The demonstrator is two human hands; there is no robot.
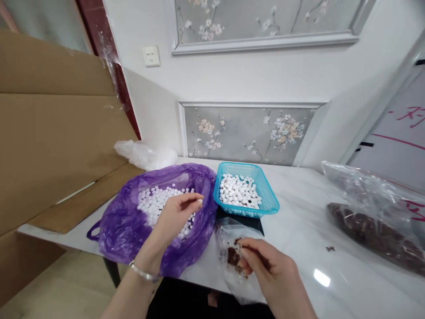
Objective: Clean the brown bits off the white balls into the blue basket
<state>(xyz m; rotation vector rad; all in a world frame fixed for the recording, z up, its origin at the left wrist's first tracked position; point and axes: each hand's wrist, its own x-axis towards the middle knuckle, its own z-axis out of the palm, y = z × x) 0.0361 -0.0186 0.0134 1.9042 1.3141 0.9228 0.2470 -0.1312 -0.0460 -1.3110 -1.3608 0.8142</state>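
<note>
My left hand [174, 215] is above an opened purple plastic bag [122, 221], its thumb and forefinger pinched on a small white ball [200, 201]. Many loose white balls [154, 204] lie inside that bag. Over a small clear plastic bag [229, 283] with small brown pieces [233, 257] in it, my right hand [270, 270] has its fingers closed together. Whatever is between those fingertips is too small to make out. Behind the clear bag stands a blue plastic basket [270, 199] holding many white balls, with dark reddish specks among them.
On the right of the white table [299, 221] lies a large clear bag of brown pieces [372, 230]. A few brown bits [330, 249] sit loose nearby. A cardboard box [59, 146] borders the left side, near a crumpled white bag [146, 155]. Behind is a panelled wall.
</note>
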